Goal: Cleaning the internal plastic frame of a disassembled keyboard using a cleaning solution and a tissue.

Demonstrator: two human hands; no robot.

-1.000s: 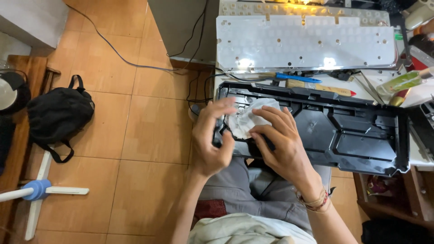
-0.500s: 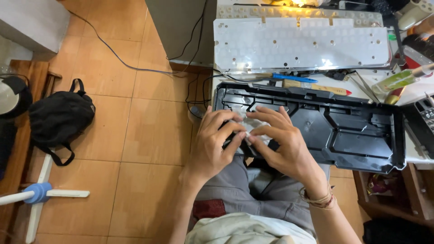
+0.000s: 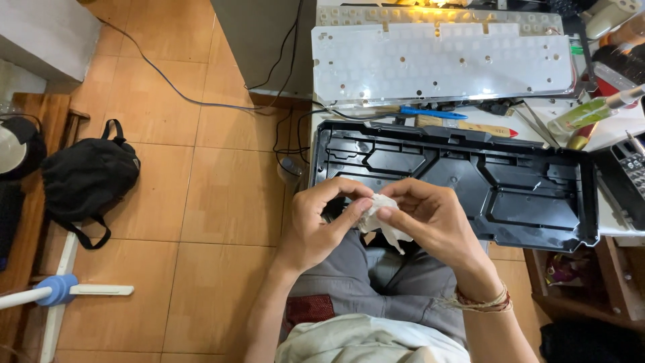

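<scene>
- A small crumpled white cloth (image 3: 380, 218) is pinched between both hands above the lap, just in front of the near left corner of a black plastic keyboard shell (image 3: 463, 181).
- The left hand (image 3: 321, 225) is curled, its fingers closed on the left side of the cloth, with the thumb arched over the top.
- The right hand (image 3: 430, 218) grasps the cloth from the right; its fingers are bent onto the wad, and a loose tail of cloth hangs below them.
- A braided band (image 3: 480, 301) is worn on the right wrist.
- The keyboard shell lies open side up, its inner ribs showing, resting partly on the bench (image 3: 621, 134) and jutting out toward the lap.
- Behind the shell, a pale translucent key sheet (image 3: 440, 60) is laid flat on the bench.
- Between the sheet and the shell a blue-handled tool (image 3: 430, 112) and a wooden-handled tool (image 3: 463, 126) are seen lying side by side.
- A greenish bottle (image 3: 584, 114) lies at the right end of the bench.
- On the tiled floor (image 3: 222, 202) to the left, a black backpack (image 3: 87, 178) rests, well apart from the hands.
- Dark cables (image 3: 285, 131) hang from the bench down to the floor beside the shell.
</scene>
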